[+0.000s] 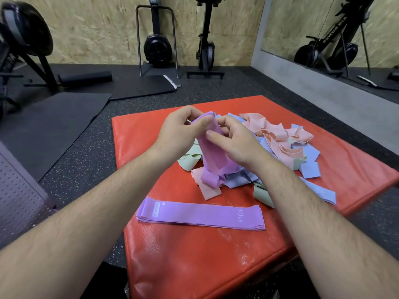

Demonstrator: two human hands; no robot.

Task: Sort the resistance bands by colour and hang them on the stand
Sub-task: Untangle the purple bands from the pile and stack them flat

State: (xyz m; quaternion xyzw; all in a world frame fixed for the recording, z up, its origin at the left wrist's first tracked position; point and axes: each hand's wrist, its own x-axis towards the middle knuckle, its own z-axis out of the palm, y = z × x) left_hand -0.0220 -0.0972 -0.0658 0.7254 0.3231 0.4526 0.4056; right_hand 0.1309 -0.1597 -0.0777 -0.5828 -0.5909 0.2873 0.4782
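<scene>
My left grip (pixel 179 128) and right grip (pixel 233 141) both pinch a purple band (pixel 212 147), held over the tangled pile (pixel 280 143) of pink, blue and green bands on the red pad (pixel 172 255). A flat purple stack (pixel 200 213) lies nearer me; exercise machines (pixel 157 48) stand beyond.

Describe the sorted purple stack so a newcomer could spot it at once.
Find the red pad on the black gym floor. On its near half, in front of the tangled pile of bands, lies the purple stack. It alone is flat, straight and neatly layered, with "10 LB" printed on top.
</scene>
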